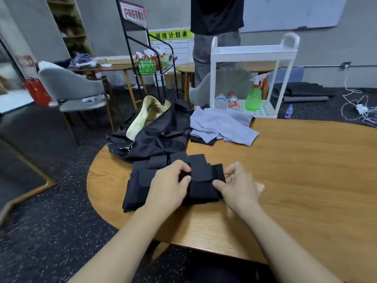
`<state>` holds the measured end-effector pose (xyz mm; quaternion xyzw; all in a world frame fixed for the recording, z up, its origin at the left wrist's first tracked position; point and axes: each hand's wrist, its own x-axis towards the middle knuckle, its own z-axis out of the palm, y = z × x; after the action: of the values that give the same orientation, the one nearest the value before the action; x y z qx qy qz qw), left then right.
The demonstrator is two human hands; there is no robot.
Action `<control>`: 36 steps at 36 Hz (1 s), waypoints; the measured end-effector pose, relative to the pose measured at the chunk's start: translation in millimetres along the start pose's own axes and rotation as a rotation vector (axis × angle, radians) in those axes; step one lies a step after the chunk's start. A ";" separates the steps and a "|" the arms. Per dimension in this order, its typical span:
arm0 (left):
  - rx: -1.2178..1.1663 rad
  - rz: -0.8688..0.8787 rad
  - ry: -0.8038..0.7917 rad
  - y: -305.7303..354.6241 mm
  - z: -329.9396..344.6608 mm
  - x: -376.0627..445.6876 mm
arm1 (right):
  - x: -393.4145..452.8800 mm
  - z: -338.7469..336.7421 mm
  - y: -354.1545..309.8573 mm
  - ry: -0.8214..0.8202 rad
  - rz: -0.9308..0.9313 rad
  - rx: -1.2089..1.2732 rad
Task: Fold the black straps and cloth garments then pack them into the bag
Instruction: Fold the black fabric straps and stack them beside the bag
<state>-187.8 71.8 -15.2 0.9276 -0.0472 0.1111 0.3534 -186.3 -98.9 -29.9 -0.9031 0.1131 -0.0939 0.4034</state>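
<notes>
Both hands on the black straps (201, 178) now, the bundle sitting near the front edge of the round wooden table (295, 170). My left hand (170, 183) curls over the top, fingers and thumb pinching a folded flap; my right hand (237, 183) pinches the bundle's right end, thumb pressed against the side. The stuff looks soft but thick, padded webbing that I'd guess wants to spring open, so I reckon the best hold is across the layered ends, squeezing the stack flat. Light enough, not slippery, nothing fragile. Behind it lies the black bag (161, 129), mouth open and pale lining showing, touching the straps' far edge. The grey cloth garments (221, 127) lie to the right of the bag, loosely heaped, not yet packed.
</notes>
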 end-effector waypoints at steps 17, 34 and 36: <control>0.431 0.146 0.031 -26.7 0.8 22.5 | 14.3 32.4 -9.7 0.033 -0.012 -0.051; 0.540 0.353 -0.011 -47.0 18.4 -6.2 | -12.1 38.9 13.7 0.113 -0.684 -0.527; 0.566 0.341 -0.020 -50.5 21.0 -6.0 | -10.2 40.9 15.3 0.070 -0.664 -0.573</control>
<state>-181.6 95.5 -64.5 0.9688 -0.1728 0.1681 0.0573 -187.3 -77.1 -69.1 -0.9621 -0.1483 -0.2141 0.0807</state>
